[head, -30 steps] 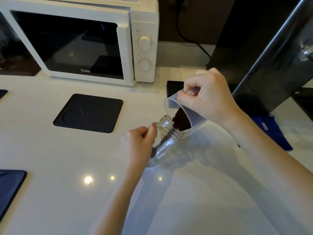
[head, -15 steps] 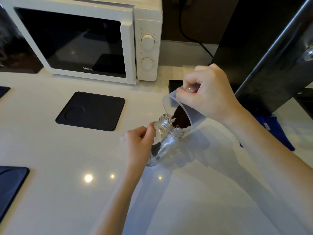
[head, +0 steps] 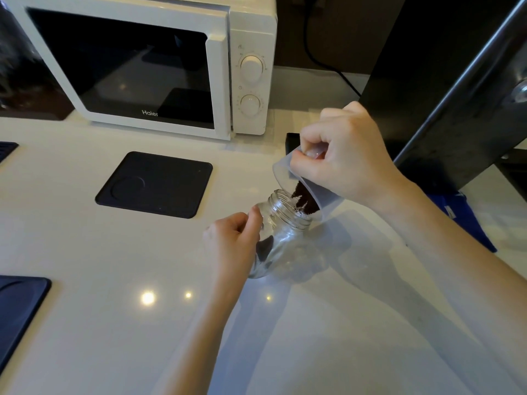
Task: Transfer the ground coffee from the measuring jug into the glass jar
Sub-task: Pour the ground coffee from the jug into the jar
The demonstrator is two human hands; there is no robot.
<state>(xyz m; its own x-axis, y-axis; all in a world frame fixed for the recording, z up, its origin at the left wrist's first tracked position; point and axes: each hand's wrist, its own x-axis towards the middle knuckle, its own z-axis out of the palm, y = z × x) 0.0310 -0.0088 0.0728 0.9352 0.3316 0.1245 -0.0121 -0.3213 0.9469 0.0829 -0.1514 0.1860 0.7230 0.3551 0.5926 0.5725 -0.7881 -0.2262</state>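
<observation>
A clear glass jar (head: 281, 232) stands tilted on the white counter, its open threaded mouth facing up and to the right. My left hand (head: 232, 246) grips the jar's side from the left. My right hand (head: 342, 155) holds a translucent plastic measuring jug (head: 285, 173) tipped steeply over the jar's mouth. Dark ground coffee (head: 302, 199) slides down the jug's inner wall to the jar's rim. A small dark heap of coffee (head: 263, 248) lies inside the jar near its bottom.
A white microwave (head: 248, 81) stands at the back. A black square mat (head: 155, 183) lies left of the jar, another black mat (head: 17, 306) at the left edge. A dark slanted appliance (head: 445, 95) rises at the right, with a blue cloth (head: 467, 218) below it.
The jug has tipped further and less coffee is left in it. The dark heap inside the jar has grown. Both hands stay in the same grip.
</observation>
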